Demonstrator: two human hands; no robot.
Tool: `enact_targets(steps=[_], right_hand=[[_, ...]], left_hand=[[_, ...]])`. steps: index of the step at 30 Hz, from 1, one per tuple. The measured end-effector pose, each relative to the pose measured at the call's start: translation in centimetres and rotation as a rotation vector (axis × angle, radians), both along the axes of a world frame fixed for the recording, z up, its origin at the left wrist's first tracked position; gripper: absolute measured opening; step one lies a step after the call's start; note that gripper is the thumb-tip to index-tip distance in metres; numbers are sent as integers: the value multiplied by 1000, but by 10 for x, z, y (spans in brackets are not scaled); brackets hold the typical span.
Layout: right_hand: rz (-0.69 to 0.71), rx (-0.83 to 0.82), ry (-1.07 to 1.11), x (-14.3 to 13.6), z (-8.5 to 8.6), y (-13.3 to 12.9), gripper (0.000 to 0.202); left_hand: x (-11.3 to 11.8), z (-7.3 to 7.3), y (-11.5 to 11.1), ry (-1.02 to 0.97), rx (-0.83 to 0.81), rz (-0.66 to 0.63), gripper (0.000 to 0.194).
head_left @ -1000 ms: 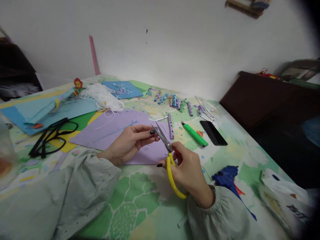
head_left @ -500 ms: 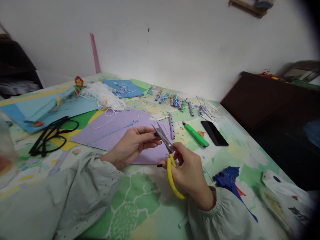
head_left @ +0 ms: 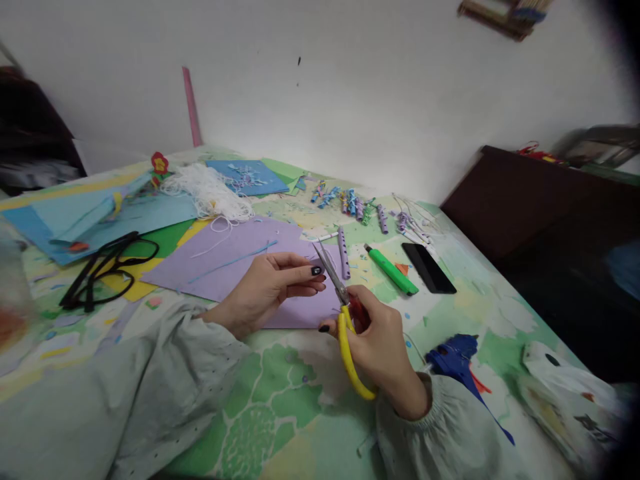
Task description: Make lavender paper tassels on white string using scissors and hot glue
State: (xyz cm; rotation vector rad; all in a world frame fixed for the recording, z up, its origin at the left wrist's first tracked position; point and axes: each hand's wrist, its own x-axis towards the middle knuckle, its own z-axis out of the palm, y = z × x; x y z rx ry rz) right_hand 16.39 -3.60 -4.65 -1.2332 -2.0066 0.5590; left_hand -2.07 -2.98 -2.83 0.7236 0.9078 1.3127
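Note:
My right hand [head_left: 383,340] grips a pair of scissors [head_left: 334,275] by the yellow handles, with the blades nearly together and pointing up and left. The tips are close to the fingers of my left hand [head_left: 280,285], whose thumb and fingers are pinched together. Whatever they hold is too small or too well hidden to make out. Both hands are above a purple sheet [head_left: 220,248] lying on the table. Just beyond the blades rests a purple paper tube with dark spots [head_left: 344,252].
A green utility knife [head_left: 393,270] and a black phone [head_left: 429,268] lie to the right, with a blue glue gun [head_left: 454,355] nearer me. Black glasses [head_left: 107,267] and white yarn [head_left: 207,192] are on the left. Several curled paper pieces [head_left: 357,205] lie at the back.
The scissor blades have come closer together, and my right hand with the scissors has shifted slightly right. My left hand stays pinched in almost the same spot.

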Motion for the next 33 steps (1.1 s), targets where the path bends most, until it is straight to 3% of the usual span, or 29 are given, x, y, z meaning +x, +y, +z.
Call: enact_targets(steps=[15,33], right_hand=[[-16,34,-87,0,-1,-2,23],[-6,96,-73,2,-2,-2,15]], left_hand=[[0,-2,1,-23,1,-7,2],[3,-4,2,-36,-34,13,8]])
